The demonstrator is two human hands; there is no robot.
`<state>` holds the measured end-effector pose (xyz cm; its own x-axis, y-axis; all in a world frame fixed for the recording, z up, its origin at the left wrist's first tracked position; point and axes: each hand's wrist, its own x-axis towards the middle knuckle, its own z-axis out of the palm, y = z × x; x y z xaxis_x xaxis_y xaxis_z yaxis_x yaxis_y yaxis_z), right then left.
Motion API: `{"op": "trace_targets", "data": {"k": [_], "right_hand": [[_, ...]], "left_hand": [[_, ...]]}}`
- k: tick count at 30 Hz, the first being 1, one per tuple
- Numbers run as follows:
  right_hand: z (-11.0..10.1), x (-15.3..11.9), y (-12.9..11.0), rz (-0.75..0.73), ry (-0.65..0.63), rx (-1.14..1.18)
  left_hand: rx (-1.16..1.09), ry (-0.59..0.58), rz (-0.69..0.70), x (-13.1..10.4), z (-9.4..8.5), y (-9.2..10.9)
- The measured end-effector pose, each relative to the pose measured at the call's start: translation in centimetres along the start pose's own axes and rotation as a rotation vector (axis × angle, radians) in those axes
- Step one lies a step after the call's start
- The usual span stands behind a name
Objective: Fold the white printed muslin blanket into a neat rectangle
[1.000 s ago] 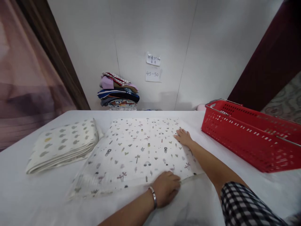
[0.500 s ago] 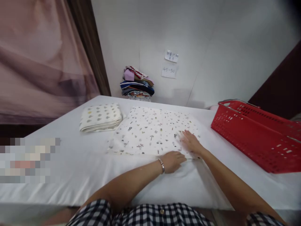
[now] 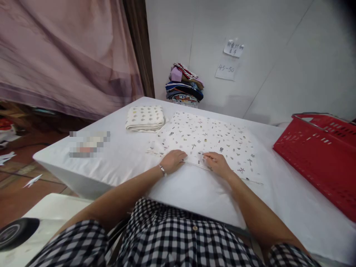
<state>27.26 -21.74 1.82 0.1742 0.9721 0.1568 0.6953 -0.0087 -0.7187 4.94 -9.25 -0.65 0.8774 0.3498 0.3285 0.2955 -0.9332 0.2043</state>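
A white cloth with small printed figures (image 3: 205,135) lies spread on the white-covered table. My left hand (image 3: 174,160) rests on its near edge, left of the middle, fingers close together; whether they pinch the fabric cannot be made out. My right hand (image 3: 217,163) is on the cloth a little further right, thumb and fingers drawn together at its surface near the front edge. Behind and left of the printed cloth sits a folded cream cloth with a grey pattern (image 3: 146,118), touched by neither hand.
A red plastic basket (image 3: 314,155) stands on the right of the table (image 3: 116,148). A stack of folded fabrics (image 3: 185,85) is at the back by the wall. A blurred-out item lies at the left. A white stool (image 3: 58,207) is lower left.
The view has shifted. My left hand has moved left along the cloth's near edge. My right hand, formerly spread flat, has come nearer the front edge and its fingers have drawn together.
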Motion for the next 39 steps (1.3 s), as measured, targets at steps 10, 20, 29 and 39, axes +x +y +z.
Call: {"op": "trace_targets", "data": {"k": [10, 20, 29, 39], "right_hand": [[-0.5, -1.9, 0.4, -0.149, -0.191, -0.356], [-0.4, -1.3, 0.9, -0.121, -0.177, -0.302], [-0.1, -1.2, 1.4, -0.155, -0.125, -0.266], [0.0, -1.3, 1.3, -0.158, -0.114, -0.314]], "left_hand": [[-0.037, 0.01, 0.038, 0.4, 0.2, -0.3], [-0.001, -0.016, -0.053, 1.3, 0.8, 0.0], [0.023, 0.083, 0.006, 1.0, 1.3, 0.7], [0.09, 0.045, 0.125, 2.7, 2.7, 1.9]]}}
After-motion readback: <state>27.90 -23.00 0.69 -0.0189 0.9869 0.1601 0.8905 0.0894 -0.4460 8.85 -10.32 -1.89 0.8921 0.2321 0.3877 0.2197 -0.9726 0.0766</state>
